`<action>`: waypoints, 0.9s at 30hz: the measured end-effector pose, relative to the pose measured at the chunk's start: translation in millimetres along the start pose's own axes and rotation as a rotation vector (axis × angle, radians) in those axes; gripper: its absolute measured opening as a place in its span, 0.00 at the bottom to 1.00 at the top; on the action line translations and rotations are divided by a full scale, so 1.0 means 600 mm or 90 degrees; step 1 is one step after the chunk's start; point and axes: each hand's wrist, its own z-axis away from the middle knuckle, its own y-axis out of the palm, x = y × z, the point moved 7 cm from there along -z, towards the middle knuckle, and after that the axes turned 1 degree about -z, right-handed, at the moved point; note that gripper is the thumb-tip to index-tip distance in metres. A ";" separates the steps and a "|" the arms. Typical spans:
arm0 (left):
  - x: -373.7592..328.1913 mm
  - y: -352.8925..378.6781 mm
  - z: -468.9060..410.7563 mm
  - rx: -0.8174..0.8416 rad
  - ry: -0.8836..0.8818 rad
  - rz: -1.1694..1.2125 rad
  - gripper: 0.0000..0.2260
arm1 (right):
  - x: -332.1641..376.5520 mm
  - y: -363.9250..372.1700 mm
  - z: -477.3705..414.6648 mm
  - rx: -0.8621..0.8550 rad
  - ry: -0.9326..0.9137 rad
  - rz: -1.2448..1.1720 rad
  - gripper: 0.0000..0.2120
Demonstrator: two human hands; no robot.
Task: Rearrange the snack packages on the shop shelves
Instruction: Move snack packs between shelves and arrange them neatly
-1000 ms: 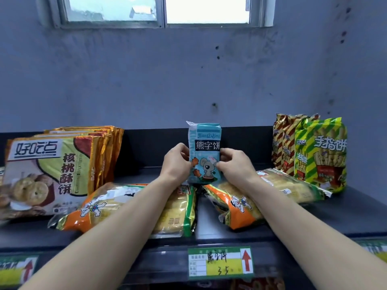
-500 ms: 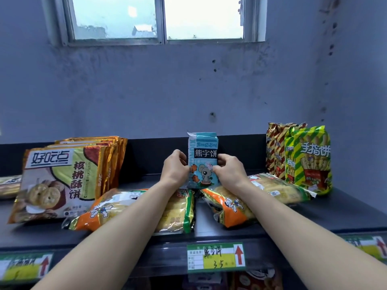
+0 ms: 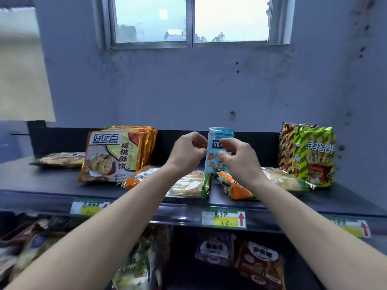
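- Head view: you hold the blue biscuit packet (image 3: 215,164) upright at the back of the top shelf (image 3: 52,185), just behind the flat orange packs (image 3: 188,185).
- Your right hand (image 3: 240,160) curls over the packet's front and right edge, gripping it. Your left hand (image 3: 187,152) sits curled at its left edge; I cannot tell whether it grips.
- Step, as judged: standing the packet in place.
- The next move calls for a gentle release; check that the packet does not topple forward.
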 end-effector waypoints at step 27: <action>0.215 -0.372 0.332 -0.022 -0.279 -0.079 0.05 | 0.200 0.386 0.269 0.358 -0.030 -0.088 0.12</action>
